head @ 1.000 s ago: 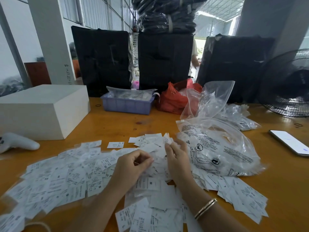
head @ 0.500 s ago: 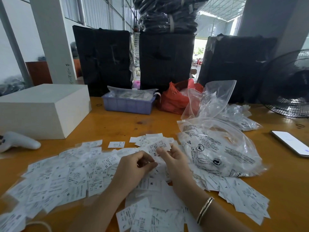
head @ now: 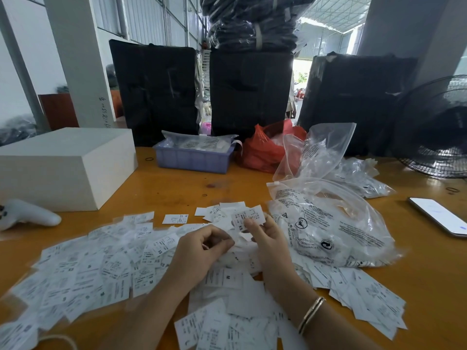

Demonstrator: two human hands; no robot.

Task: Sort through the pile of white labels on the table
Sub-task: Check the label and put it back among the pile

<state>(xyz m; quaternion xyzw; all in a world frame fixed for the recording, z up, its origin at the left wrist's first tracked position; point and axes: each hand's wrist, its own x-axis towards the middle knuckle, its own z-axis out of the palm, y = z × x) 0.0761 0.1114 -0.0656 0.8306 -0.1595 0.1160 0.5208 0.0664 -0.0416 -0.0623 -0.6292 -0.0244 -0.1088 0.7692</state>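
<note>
Right hand (head: pixel 271 245) pinches XS label (head: pixel 249 219); left hand (head: pixel 199 253) curled.

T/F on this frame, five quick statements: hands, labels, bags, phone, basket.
1. The right hand holds up a label marked XS. True.
2. The left hand lies flat and open on the table. False: its fingers are curled over the label pile.
3. The phone lies right of the clear printed bag. True.
4. The blue basket sits on the white box. False: it stands on the table.
5. The red bag is beside the basket. True.
</note>
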